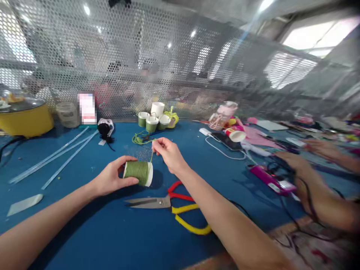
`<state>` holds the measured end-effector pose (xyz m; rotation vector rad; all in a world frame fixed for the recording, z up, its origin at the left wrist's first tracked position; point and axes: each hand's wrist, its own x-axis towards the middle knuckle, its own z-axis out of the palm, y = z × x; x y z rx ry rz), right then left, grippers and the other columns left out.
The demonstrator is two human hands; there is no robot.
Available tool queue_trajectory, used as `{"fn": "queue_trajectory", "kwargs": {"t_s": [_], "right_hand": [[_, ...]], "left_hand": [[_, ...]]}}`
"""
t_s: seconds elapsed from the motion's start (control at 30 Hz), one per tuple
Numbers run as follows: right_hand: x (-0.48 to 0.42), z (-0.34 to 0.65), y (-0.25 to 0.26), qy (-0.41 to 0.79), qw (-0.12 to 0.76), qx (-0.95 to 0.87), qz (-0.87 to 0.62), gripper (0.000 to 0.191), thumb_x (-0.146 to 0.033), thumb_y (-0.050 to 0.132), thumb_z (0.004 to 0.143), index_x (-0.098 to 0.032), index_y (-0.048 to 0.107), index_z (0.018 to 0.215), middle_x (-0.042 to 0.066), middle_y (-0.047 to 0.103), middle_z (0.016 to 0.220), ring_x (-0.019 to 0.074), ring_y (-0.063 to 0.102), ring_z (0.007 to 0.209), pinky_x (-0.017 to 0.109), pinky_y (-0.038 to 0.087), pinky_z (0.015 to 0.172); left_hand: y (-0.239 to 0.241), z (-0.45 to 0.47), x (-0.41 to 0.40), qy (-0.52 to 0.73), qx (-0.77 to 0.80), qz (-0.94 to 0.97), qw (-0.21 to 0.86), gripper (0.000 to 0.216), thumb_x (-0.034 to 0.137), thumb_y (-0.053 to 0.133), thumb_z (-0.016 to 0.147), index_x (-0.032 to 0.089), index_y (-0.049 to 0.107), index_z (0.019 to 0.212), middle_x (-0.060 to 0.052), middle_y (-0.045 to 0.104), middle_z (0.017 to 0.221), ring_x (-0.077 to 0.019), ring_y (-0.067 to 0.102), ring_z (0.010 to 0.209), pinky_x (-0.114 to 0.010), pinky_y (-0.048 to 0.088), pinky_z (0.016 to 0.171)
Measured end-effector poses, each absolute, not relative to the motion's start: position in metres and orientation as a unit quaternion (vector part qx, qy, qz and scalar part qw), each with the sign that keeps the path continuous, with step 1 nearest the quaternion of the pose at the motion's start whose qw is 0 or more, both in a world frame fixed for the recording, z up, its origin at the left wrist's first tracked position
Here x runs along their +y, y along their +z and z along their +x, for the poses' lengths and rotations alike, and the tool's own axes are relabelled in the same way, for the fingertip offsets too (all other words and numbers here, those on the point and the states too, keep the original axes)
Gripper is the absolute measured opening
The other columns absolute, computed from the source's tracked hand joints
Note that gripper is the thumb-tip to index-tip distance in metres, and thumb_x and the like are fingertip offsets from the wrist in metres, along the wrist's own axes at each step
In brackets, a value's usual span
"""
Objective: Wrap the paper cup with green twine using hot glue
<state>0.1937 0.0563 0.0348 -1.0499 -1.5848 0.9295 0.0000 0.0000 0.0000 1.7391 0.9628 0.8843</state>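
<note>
Lying sideways in my left hand [114, 176] is a white paper cup wound with green yarn [137, 171], its white rim turned to the right. My fingers and thumb grip the wound body. Above the rim, my right hand [167, 152] pinches a strand of green yarn [151, 159] that runs down to the cup. More loose green yarn [137, 138] lies curled on the table behind my right fingertips. Under my right forearm rest large scissors [157, 203] with one red and one yellow handle, blades pointing left.
Several small green-wrapped cups [152, 123] stand at the back of the blue table [112, 232]. Clear strips [56, 153] and a yellow pot [25, 120] are left. A phone [226, 140] and magenta power strip [270, 180] lie right, near a co-worker's arms [312, 187]. Perforated metal [168, 86] closes the back.
</note>
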Motion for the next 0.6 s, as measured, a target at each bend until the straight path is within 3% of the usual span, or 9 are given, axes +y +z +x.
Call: {"fn": "queue_trajectory", "kwargs": {"t_s": [0.3,0.6], "right_hand": [[0.0532,0.1915,0.0307,0.367,0.464,-0.687,-0.422,0.019,-0.034,0.053,0.074,-0.018,0.049,0.067,-0.002,0.052,0.061,0.0104,0.046,0.057,0.025,0.036,0.057],[0.0530,0.1910,0.0273,0.367,0.415,-0.703,-0.446,0.021,-0.036,0.052,0.075,-0.018,0.047,0.066,-0.001,0.053,0.061,0.0116,0.047,0.057,0.027,0.038,0.058]], "left_hand": [[0.0023,-0.0010,-0.0040,0.358,0.358,0.762,0.404,0.049,0.032,0.067,0.070,0.019,0.045,0.112,-0.005,0.053,0.100,-0.0185,0.054,0.086,-0.032,0.047,0.076],[-0.0011,-0.0004,-0.0058,0.408,0.319,0.781,0.348,0.049,0.025,0.067,0.072,0.025,0.043,0.115,-0.005,0.048,0.110,-0.0213,0.049,0.103,-0.034,0.042,0.088]]}}
